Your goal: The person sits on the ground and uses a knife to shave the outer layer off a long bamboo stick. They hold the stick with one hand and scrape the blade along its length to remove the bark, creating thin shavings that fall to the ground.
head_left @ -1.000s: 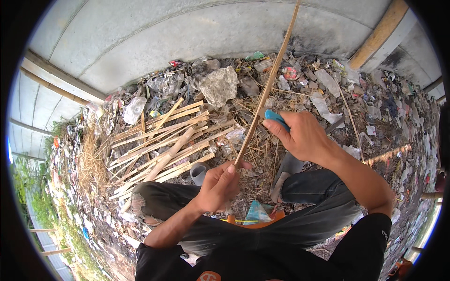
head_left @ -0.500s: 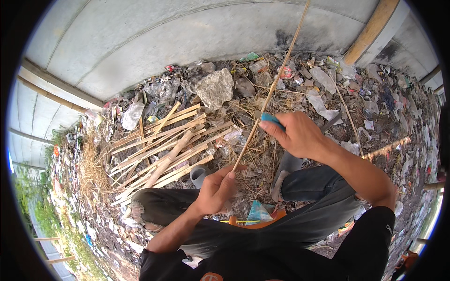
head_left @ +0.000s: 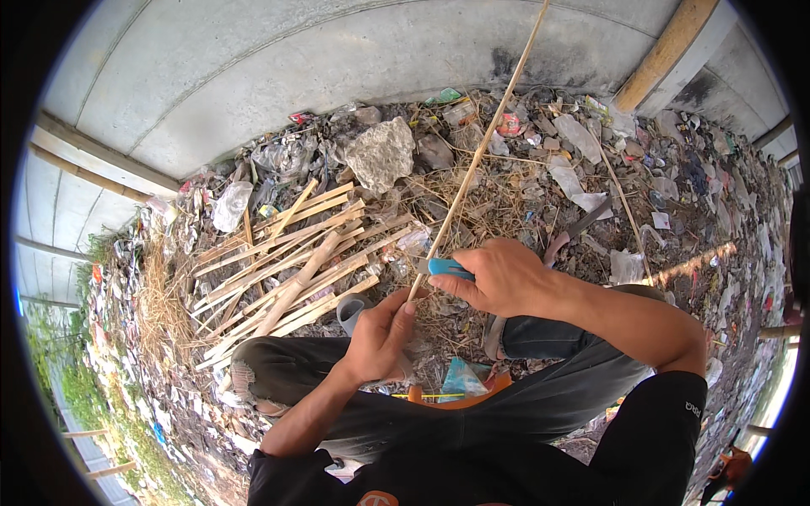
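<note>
Our right hand [head_left: 506, 278] is closed around a blue-handled knife [head_left: 450, 269], blade end pressed against the thin bamboo stick [head_left: 477, 156]. Our left hand [head_left: 381, 336] is closed too, pinching the lower end of that same stick just below the knife. Both hands sit close together, nearly touching, over our knees in dark trousers [head_left: 472, 396].

We use the stick as landmark. It runs from our left hand up and to the right, past the knife, crossing the litter and ending high against the grey concrete wall [head_left: 278, 67]. Left of the stick lies a pile of split bamboo strips [head_left: 287, 261], fanned out on the ground. Just left of its lower end, a small grey cup [head_left: 353, 310] sits by our left hand. Up left of the stick's middle, a big grey rock [head_left: 380, 152] rests near the wall. Under and right of the stick, dry straw [head_left: 498, 202] and mixed scraps of trash [head_left: 641, 185] cover the ground. Far right of its top, a wooden beam [head_left: 666, 51] leans on the wall. Below the stick's lower end, an orange thing [head_left: 472, 396] shows between our knees; we cannot tell what.
</note>
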### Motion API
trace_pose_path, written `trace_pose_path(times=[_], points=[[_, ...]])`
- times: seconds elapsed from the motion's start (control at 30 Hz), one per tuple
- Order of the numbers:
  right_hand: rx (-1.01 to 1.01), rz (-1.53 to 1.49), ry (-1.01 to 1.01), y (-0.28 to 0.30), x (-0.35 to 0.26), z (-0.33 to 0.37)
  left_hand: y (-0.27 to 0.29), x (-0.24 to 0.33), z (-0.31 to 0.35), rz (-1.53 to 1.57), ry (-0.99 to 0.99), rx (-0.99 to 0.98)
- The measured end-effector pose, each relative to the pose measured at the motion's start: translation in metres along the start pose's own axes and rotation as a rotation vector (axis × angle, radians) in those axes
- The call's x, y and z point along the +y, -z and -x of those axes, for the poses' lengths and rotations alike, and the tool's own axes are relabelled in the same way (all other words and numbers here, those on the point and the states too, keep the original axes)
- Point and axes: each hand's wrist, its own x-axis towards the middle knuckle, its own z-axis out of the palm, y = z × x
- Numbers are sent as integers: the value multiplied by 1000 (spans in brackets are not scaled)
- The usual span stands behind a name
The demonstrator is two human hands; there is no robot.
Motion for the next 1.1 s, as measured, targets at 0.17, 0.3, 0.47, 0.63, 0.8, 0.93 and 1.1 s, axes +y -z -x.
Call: trace_pose_path(times=[0.17,0.3,0.47,0.63,0.8,0.93,1.1], points=[[402,-32,-426,78,98,-48,3,-6,13,-32,3,15],[746,-10,-565,139,197,-14,1,0,15,-158,-181,-62],[776,-203,-552,132,156,-5,-4,-5,15,-223,-284,-9],[650,-606,-460,125,107,0,-6,-7,10,-189,-239,136],[498,-755,-319,106,50,-4,-4,-14,4,-333,-252,260],[413,-726,-288,82,38,-10,-10,-18,1,-354,-286,251],[370,-613,-292,90,47,-8,-11,-15,0,-382,-346,241]])
